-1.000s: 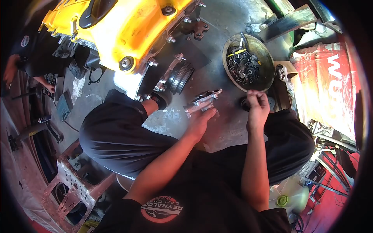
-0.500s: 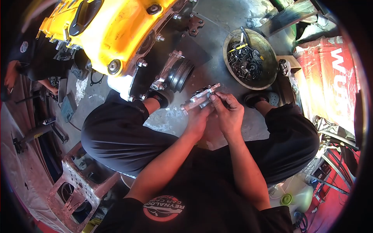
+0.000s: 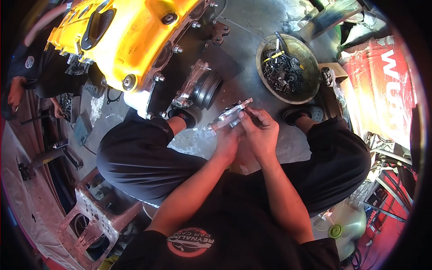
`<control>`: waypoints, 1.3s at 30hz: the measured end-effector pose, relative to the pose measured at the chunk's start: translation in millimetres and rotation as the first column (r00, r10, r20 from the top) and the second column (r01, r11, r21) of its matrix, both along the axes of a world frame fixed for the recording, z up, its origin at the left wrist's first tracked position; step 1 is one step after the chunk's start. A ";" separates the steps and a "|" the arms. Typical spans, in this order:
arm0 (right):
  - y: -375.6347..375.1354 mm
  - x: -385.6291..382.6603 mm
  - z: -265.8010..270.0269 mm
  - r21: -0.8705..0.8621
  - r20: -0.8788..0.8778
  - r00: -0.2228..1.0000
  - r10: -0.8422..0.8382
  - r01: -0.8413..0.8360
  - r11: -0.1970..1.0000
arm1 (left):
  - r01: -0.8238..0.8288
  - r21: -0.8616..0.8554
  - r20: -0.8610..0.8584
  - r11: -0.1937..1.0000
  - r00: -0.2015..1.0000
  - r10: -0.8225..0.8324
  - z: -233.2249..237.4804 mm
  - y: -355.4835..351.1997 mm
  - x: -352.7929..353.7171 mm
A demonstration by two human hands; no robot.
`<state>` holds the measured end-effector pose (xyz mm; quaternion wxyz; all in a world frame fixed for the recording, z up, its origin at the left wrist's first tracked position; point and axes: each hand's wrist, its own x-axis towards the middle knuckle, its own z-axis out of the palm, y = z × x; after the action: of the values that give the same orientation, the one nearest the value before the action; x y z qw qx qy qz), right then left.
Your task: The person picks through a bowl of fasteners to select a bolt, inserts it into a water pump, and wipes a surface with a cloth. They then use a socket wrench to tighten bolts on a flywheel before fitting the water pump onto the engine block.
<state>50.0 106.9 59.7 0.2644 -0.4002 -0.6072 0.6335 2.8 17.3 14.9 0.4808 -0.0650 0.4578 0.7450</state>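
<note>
A silvery metal engine part with lugs and a bolt-like end is held up between my knees, tilted up to the right. My left hand is closed around its underside, the fingers mostly hidden beneath it. With thumb and bent fingers, my right hand pinches the part's right side. Whether a small piece sits under that thumb cannot be made out. Beyond the hands, a metal housing with a black ribbed pulley stands on the floor by my left foot.
An engine with a yellow cover rises at the upper left. A round metal basin of bolts and small tools lies ahead right. A pitted stool is at the lower left. Another person's hand shows at the far left.
The metal part and both hands have shifted slightly; the right thumb lies flatter along the part. The view has moved a little. At the far left, the other person's arm has moved.
</note>
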 end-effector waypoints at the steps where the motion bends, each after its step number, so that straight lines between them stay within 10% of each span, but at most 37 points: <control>1: 0.2 -0.8 1.6 -0.006 0.001 1.000 -0.001 0.001 1.000 | -0.009 -0.012 0.005 1.000 1.000 0.009 1.0 0.6 0.3; 14: -4.9 23.8 -3.2 -0.313 -0.027 0.986 -0.162 0.145 0.938 | -0.084 -0.330 -0.165 0.940 0.986 0.030 -16.6 -5.9 1.3; 20: 51.5 56.0 40.6 -0.363 -0.193 0.944 -0.266 0.183 0.914 | 0.005 -0.126 0.065 0.992 0.998 0.003 -8.1 -4.8 -1.0; 24: 151.9 99.4 146.9 0.094 -0.014 0.957 -0.288 0.289 0.953 | -0.009 -0.130 0.109 0.991 0.994 0.024 -14.3 -6.8 -10.0; 25: 173.9 117.0 125.8 0.504 0.045 0.991 -0.129 0.089 0.859 | -0.019 -0.127 0.143 0.992 0.989 0.037 -14.4 -7.5 -8.3; 27: 229.7 133.8 158.3 0.434 0.014 0.933 -0.359 0.317 0.843 | 0.017 -0.116 0.192 0.993 0.981 0.006 -30.0 -10.2 0.9; 29: 303.7 165.0 145.0 0.576 0.190 0.924 -0.333 0.170 0.800 | 0.028 -0.139 0.137 0.990 0.990 -0.009 -25.6 -10.1 -5.5; 32: 353.9 150.6 127.6 0.359 -0.076 0.934 -0.350 0.353 0.864 | 0.082 -0.165 0.064 0.983 0.995 -0.072 -20.0 1.3 -9.8; 39: 407.4 37.3 228.3 0.529 -0.376 0.879 -0.293 0.463 0.711 | 0.103 -0.179 0.049 0.978 0.994 -0.095 -28.4 10.2 -9.8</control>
<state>87.3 514.4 288.0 0.5816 -0.3229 -0.6397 0.3850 -7.1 27.5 -13.5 0.5184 -0.1004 0.5168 0.6738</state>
